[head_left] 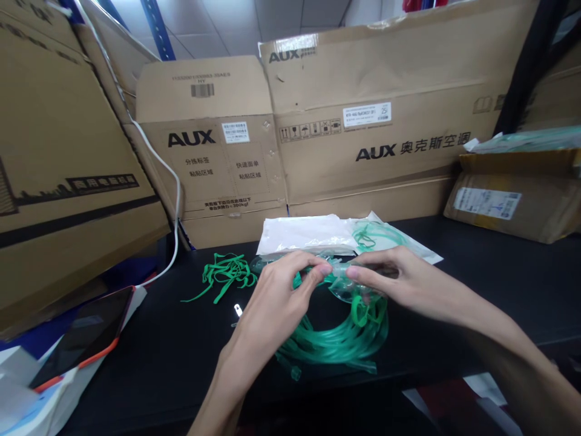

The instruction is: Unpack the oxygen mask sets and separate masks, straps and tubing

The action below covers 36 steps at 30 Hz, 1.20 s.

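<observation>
My left hand (284,287) and my right hand (402,275) meet over the black tabletop, each pinching one side of a small clear plastic connector (339,270). Just below it is a transparent green-tinted mask (347,290), partly covered by my fingers. A coil of green plastic tubing (336,342) lies under my hands, its loose ends toward the table's front edge. Knotted green strap (367,310) rests on the coil's right side. To the left of my left hand sits a tangled heap of green elastic straps (229,274).
Behind my hands lie a white package (304,235) and a clear bag with green strap (374,235). Large AUX cartons (363,109) stand along the back. A smaller box (517,194) is at right. A phone (91,327), white cable (175,200) and metal clipper (238,310) are leftward.
</observation>
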Motion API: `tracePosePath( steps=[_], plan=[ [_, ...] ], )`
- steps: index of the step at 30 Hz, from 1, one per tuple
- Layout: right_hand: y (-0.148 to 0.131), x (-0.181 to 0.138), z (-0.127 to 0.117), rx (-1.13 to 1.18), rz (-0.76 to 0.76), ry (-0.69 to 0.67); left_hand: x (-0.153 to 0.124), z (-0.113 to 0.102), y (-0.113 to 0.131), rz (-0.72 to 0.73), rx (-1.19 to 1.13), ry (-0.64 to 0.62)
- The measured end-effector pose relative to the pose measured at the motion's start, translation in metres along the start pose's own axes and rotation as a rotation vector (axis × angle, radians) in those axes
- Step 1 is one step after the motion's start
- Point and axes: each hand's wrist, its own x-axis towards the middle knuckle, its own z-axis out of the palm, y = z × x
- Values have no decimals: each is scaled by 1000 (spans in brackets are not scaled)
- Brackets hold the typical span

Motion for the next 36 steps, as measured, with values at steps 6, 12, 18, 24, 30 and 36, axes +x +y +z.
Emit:
tracePosePath(
  steps=[6,12,18,24,30,36],
  plan=[
    [2,0,-4,28,32,-18,-2,-4,-2,98,46,21],
    [-5,-5,-4,89,79,-65,-4,1,-1,196,160,59],
    [-8,-9,-8,96,82,-85,-6,10,0,328,258,104],
    [-10,-8,-9,104,69,-85,-7,10,2,317,231,119],
    [-7,-9,-7,126,48,-63,-6,11,3,277,189,122],
    [-9,-9,-4,103,28,-18,-5,10,4,231,152,111]
  ],
)
